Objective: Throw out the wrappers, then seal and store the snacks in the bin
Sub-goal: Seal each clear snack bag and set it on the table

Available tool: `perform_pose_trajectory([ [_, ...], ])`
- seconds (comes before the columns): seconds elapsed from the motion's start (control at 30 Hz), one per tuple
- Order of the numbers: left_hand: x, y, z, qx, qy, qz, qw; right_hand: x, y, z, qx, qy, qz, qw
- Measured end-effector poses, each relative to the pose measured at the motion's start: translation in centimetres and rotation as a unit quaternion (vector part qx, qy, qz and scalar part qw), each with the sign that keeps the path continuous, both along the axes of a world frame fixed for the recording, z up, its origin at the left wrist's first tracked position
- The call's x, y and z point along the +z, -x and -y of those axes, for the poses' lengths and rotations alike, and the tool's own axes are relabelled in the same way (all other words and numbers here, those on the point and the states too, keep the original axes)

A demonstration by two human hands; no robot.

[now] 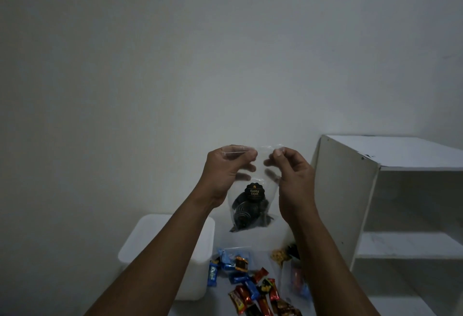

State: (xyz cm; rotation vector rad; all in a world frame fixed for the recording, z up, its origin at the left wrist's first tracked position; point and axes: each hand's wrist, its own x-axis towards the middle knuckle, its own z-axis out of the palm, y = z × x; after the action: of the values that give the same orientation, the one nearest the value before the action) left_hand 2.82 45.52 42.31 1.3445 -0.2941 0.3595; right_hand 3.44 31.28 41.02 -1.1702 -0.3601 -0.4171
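Both bare forearms stretch from the near edge and converge mid-scene, where the left grip (226, 168) and the right grip (290, 173), level and close together, each pinch the top of a clear bag (253, 205) between thumb and curled fingers.

Both hands (260, 173) pinch clear snack bag (253, 205) top, above bin (140, 240).

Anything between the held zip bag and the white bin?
Nothing visible. Left hand and right hand pinch the zip bag by its top; the white bin sits lower left, only the left forearm crossing it in view. Whether it is open is unclear.
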Motion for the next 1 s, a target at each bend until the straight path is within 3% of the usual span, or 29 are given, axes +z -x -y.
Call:
perform_pose_trajectory([
  [0.17, -0.4, 0.3, -0.4, 0.004, 0.016, -0.001, 1.0, -0.1, 0.4, -0.6, -0.007, 0.006, 0.001, 1.0],
  [0.4, -1.0, 0.2, -1.0, 0.02, -0.02, 0.013, 1.0, -0.5, 0.3, -1.1, -0.016, 0.087, 0.017, 0.996],
  [0.57, -1.2, 0.1, -1.3, -0.005, 0.057, 0.0, 0.998, -0.6, 0.2, -1.5, -0.018, 0.074, 0.017, 0.997],
  [0.73, -1.1, 0.0, -1.8, 0.026, 0.016, 0.023, 0.999, -0.2, 0.3, -2.0, 0.011, 0.095, 0.011, 0.995],
  [1.0, -0.9, 0.5, -2.9, 0.045, 0.079, 0.037, 0.995, 0.2, 0.5, -3.1, 0.005, 0.054, 0.007, 0.998],
])
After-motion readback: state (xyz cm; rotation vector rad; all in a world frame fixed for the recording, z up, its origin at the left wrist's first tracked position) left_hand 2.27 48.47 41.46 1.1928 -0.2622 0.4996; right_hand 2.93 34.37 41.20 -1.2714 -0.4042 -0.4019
